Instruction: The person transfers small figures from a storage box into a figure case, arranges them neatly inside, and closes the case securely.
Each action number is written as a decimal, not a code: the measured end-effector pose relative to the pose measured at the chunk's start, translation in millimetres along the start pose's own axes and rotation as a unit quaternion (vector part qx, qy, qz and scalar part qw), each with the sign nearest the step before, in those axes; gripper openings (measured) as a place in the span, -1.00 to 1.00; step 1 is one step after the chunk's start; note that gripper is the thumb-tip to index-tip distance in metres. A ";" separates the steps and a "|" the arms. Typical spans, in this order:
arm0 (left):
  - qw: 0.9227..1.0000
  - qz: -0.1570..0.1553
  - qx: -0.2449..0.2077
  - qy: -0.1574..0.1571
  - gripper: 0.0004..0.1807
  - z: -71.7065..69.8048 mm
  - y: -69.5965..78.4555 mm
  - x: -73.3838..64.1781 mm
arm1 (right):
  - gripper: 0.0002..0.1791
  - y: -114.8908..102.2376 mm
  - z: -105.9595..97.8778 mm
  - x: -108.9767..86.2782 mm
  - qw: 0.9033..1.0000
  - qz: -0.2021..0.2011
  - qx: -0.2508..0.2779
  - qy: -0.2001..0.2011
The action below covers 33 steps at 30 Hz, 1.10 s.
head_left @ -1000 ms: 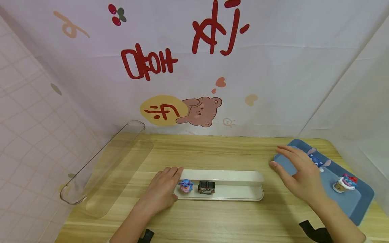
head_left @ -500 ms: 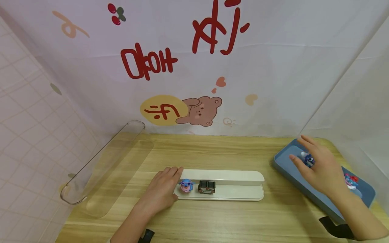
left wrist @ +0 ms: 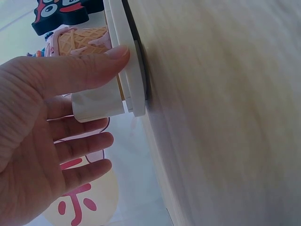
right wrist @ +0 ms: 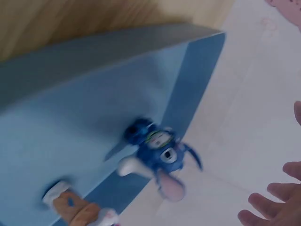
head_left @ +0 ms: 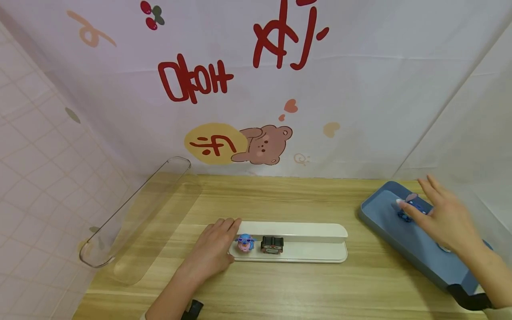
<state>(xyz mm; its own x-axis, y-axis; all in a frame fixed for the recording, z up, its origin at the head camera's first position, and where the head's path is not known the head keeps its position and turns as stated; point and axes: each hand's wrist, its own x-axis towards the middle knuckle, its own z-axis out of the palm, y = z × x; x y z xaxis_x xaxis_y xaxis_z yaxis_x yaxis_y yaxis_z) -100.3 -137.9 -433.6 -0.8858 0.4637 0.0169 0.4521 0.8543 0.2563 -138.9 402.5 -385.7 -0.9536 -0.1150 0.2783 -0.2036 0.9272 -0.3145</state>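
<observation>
My left hand point(head_left: 212, 246) holds the left end of a white two-level display base point(head_left: 312, 252), thumb on the front edge and fingers behind. Nearest to it stands a blue figurine with sunglasses point(head_left: 245, 243); in the left wrist view its waffle-cone part point(left wrist: 82, 41) shows. Beside it is a black figurine with a cartoon face point(head_left: 272, 245). My right hand point(head_left: 450, 220) is spread above a blue tray point(head_left: 394, 243), holding nothing. In the tray, a blue big-eared figurine point(right wrist: 162, 153) and a cone-shaped figurine point(right wrist: 75, 207) show; my hand mostly hides the latter in the head view.
A long clear plastic cover point(head_left: 138, 226) stands at the table's left, by the white side wall. Behind the wooden table point(head_left: 280, 293) hangs a white printed cloth point(head_left: 360, 111) with a bear and red writing. Black straps sit on both wrists.
My right hand has moved right, from the tray's left edge to over the tray and its figurines. The left hand stays on the display base.
</observation>
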 end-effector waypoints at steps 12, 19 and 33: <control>1.000 0.002 0.000 0.006 0.05 -0.1 -0.3 -0.3 | 0.06 30.5 3.0 2.6 0.995 0.046 -0.033 -0.080; 1.000 0.003 -0.003 0.007 0.04 -1.4 0.7 -1.3 | 0.04 43.2 10.6 5.6 0.991 0.045 -0.067 -0.104; 1.000 0.004 -0.002 0.009 0.03 -1.5 0.6 -1.3 | -0.12 56.1 11.7 10.1 0.991 0.053 -0.068 -0.105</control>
<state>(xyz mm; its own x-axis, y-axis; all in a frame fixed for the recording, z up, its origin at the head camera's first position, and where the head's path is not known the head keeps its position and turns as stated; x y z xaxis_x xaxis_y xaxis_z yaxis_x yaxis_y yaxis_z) -99.0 -138.3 -432.0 -0.8837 0.4666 0.0374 0.4594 0.8492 0.2604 -162.5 449.2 -411.2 -0.9960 -0.0727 0.0514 -0.0817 0.9758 -0.2029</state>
